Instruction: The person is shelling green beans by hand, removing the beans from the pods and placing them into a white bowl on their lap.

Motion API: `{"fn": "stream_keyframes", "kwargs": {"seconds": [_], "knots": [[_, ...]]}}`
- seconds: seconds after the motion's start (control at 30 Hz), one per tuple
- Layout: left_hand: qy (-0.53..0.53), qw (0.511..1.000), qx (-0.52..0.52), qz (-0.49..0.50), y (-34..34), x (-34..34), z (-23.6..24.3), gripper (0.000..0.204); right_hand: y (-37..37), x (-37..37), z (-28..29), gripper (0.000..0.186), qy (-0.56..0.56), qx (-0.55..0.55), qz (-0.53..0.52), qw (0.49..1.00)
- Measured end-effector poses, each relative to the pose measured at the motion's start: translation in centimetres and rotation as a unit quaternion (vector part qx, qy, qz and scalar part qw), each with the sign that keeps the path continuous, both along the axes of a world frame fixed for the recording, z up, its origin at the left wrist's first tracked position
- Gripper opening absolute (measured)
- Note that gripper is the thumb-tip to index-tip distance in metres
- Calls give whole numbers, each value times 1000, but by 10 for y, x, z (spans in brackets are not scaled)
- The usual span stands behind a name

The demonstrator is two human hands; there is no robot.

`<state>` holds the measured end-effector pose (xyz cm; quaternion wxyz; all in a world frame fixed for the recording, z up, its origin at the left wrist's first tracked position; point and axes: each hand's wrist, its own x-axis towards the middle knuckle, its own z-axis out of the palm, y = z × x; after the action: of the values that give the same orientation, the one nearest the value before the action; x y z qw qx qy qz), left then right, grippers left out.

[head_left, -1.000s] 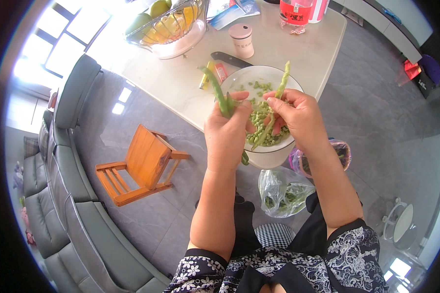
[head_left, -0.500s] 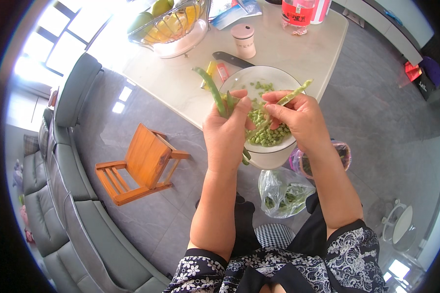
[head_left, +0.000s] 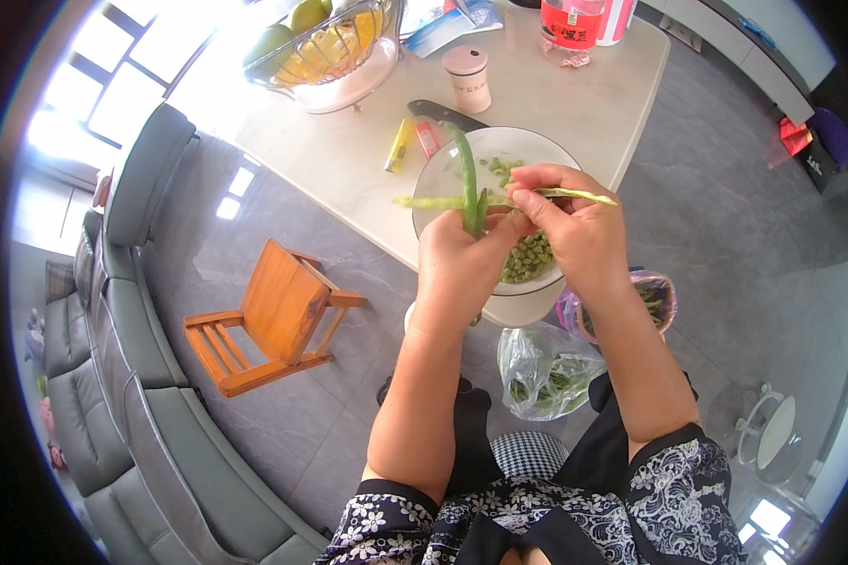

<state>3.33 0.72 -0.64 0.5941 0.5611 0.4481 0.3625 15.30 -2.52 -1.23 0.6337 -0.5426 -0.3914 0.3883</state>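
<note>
Pinching grip: left hand [head_left: 457, 266] around green pods [head_left: 468, 174], right hand [head_left: 579, 229] on a seemingly split pod [head_left: 586, 196].

The left hand [head_left: 462, 259] grips a green pod [head_left: 468, 174] that sticks up past the fingers, and the right hand [head_left: 579, 221] pinches a pale pod [head_left: 584, 196]. Beneath the hands, a white bowl [head_left: 443, 169] holds shelled beans [head_left: 530, 261] at the counter's edge. Beyond them on the counter [head_left: 349, 169] are a knife [head_left: 446, 114] and a pink cup [head_left: 468, 83]. Nearer the body than the hands sits a clear bag [head_left: 542, 377]; left of them stands a wooden chair [head_left: 287, 301].
</note>
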Motion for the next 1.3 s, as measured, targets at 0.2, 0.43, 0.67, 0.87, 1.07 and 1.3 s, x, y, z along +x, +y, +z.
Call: {"fn": "stream_keyframes", "kwargs": {"seconds": [0.2,0.43,0.67,0.87,1.07,1.3], "knots": [[-24,999,19,30,-1,2,-3,11,2,2,0,22,91,13,28,995],[-75,996,15,45,-5,4,-4,11,3,-1,-1,18,192,4,24,981],[-85,992,-25,89,-3,4,-1,9,3,0,-3,18,165,2,-11,986],[-62,991,-34,112,1,1,-1,9,3,3,-5,20,160,-17,-18,987],[-52,994,-18,94,3,-2,0,12,3,9,-8,21,176,-28,16,984],[-71,996,-32,47,6,-4,-6,15,4,12,-2,23,160,-71,63,983]]}}
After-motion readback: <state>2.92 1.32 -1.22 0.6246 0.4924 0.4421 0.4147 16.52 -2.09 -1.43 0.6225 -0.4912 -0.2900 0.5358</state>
